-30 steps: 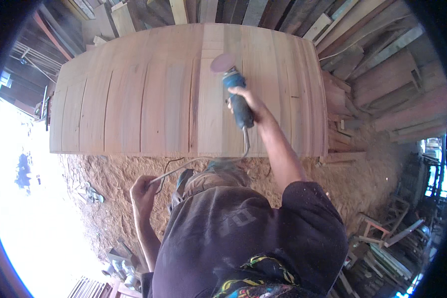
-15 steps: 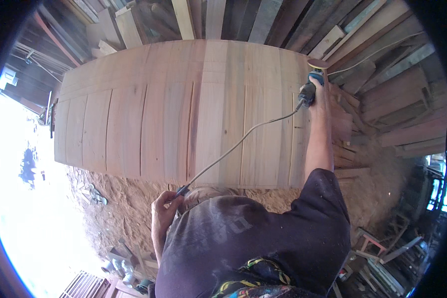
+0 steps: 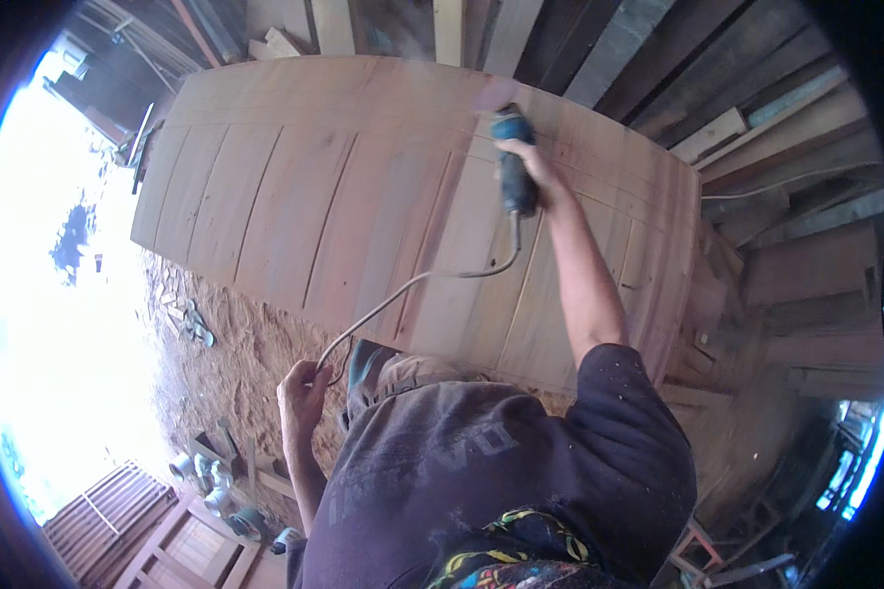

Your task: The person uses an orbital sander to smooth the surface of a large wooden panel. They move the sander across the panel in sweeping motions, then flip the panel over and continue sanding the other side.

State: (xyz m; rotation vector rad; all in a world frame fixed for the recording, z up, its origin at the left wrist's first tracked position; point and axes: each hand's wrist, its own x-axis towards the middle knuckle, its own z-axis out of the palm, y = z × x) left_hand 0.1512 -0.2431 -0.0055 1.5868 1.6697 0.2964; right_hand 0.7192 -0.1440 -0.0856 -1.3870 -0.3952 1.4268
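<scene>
My right hand (image 3: 534, 165) is wrapped round a blue and black angle grinder (image 3: 518, 189). A round sanding disc (image 3: 498, 95), blurred, sits at the grinder's far end, over the far part of a large wooden panel door (image 3: 295, 211). Pale dust hangs near the disc. From the grinder's back a grey power cord (image 3: 413, 281) curves across the panel to my left hand (image 3: 303, 388). My left fingers are closed on this cord, beyond the panel's near edge. Grooves run between the door's boards.
Stacked planks (image 3: 648, 69) lie beyond the panel and along its right. Sandy, shaving-covered ground (image 3: 216, 334) shows at the left. Pipe-like pieces (image 3: 211, 476) and a wooden frame (image 3: 182, 545) lie at the lower left. A thin cable (image 3: 786, 177) crosses the planks at right.
My right hand has carried the grinder left from the panel's right end towards its middle. My left hand keeps hold of the cord, its dark connector no longer visible. The view has turned.
</scene>
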